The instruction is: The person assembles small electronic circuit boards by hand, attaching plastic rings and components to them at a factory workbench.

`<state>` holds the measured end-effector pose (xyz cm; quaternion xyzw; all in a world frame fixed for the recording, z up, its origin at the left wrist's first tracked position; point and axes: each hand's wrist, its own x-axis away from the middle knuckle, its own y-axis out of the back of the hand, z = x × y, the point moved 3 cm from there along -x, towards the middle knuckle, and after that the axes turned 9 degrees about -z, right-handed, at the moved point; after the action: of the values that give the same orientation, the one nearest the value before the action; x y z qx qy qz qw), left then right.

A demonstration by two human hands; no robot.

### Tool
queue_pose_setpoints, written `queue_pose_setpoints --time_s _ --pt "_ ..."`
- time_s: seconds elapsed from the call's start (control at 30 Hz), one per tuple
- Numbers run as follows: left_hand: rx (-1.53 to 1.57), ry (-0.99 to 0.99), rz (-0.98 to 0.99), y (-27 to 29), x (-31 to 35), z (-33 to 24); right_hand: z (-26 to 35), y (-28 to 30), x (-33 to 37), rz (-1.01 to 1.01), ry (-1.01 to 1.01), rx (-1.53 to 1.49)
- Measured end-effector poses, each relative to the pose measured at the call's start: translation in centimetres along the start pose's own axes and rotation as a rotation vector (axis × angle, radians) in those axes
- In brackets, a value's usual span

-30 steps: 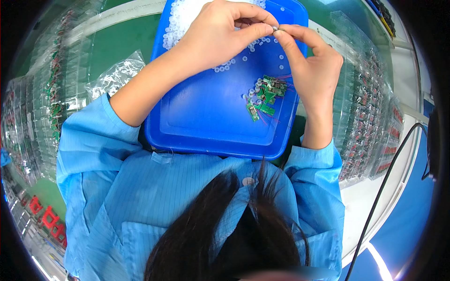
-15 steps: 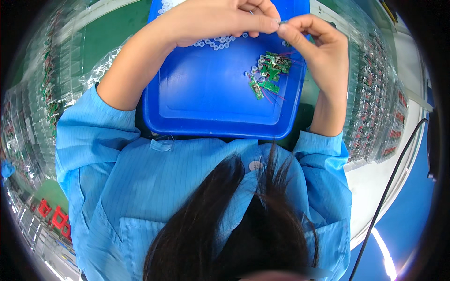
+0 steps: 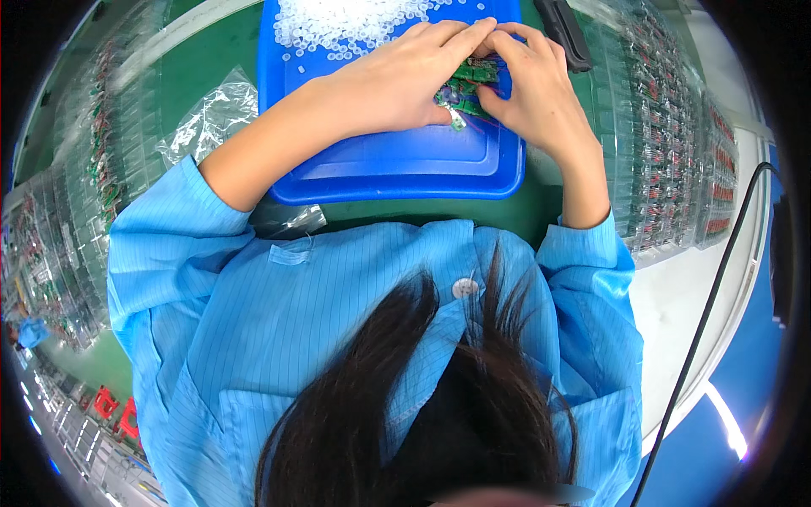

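Note:
Small green circuit boards (image 3: 469, 89) with thin wires lie heaped at the right side of a blue plastic tray (image 3: 397, 193). My left hand (image 3: 414, 76) reaches over the heap's left side, fingers stretched and thumb held apart on the near side. From the right, my right hand (image 3: 536, 89) curves around the boards, its fingers bent and its thumb touching them. The fingertips of both hands come close together beyond the heap. Both hands are open, cupped about the boards, which they partly hide. Many small whitish translucent round pieces (image 3: 338, 25) fill the tray's far part.
A clear plastic bag (image 3: 211, 118) lies left of the tray on the green mat. A black object (image 3: 564, 34) stands off the tray's far right corner. Bagged circuit boards (image 3: 667, 152) line the right side, more (image 3: 59, 228) the left. A black cable (image 3: 710, 313) hangs at right.
Both hands have come down from a pinch above the tray's far right onto the circuit boards, opening around them. The tray sits farther away and slightly left in view, exposing the whitish pieces.

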<state>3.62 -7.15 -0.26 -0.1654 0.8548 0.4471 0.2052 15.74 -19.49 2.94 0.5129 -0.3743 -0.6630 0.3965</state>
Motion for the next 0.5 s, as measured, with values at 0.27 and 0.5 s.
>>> queue_pose_setpoints --time_s 0.27,0.5 --pt "-0.089 0.000 0.070 0.6 0.2 -2.2 2.0 1.0 1.6 0.019 -0.092 -0.147" --pt "-0.344 -0.136 0.249 0.3 0.4 -4.8 -2.4 3.0 2.9 -0.219 -0.067 -0.034"
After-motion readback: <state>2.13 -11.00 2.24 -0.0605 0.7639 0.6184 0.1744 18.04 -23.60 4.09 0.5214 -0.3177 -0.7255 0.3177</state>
